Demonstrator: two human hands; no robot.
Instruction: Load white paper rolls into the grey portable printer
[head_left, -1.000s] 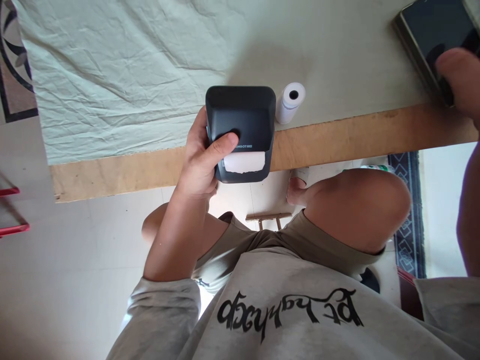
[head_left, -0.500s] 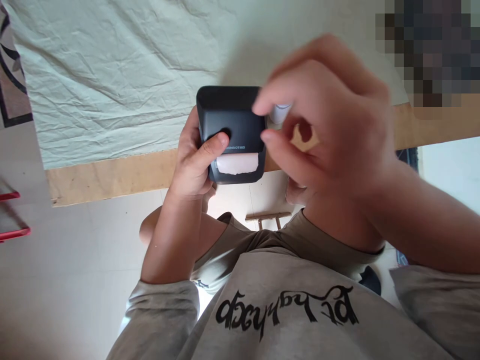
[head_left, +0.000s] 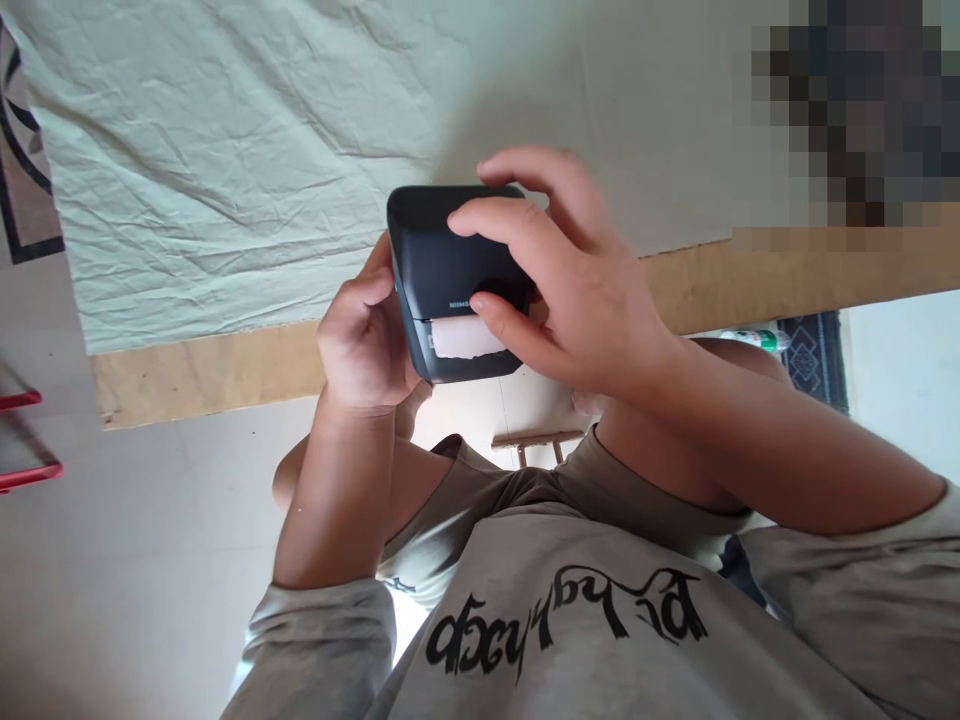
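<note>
A dark label printer (head_left: pixel 450 260) with rounded corners is held up over the table's near edge. White paper (head_left: pixel 469 338) with a torn edge sticks out of the slot below its lettering. My left hand (head_left: pixel 364 340) grips the printer's left side from beside and beneath, its thumb along that side. Across the right part of the top lies my right hand (head_left: pixel 570 265), with fingers on the upper face and the thumb near the lettering by the paper slot. Its fingers are curved round the printer. The underside of the printer is hidden.
A pale green cloth (head_left: pixel 247 170) covers the table, whose bare wooden edge (head_left: pixel 202 375) runs along the front. A small wooden stool (head_left: pixel 536 438) stands on the floor below. Red bars (head_left: pixel 30 472) show at the far left, and a bottle (head_left: pixel 754 340) lies at the right.
My right hand has come down from beside the printer onto its top right. My left thumb has moved off the top face to the left side. The white thing behind my right hand is hidden.
</note>
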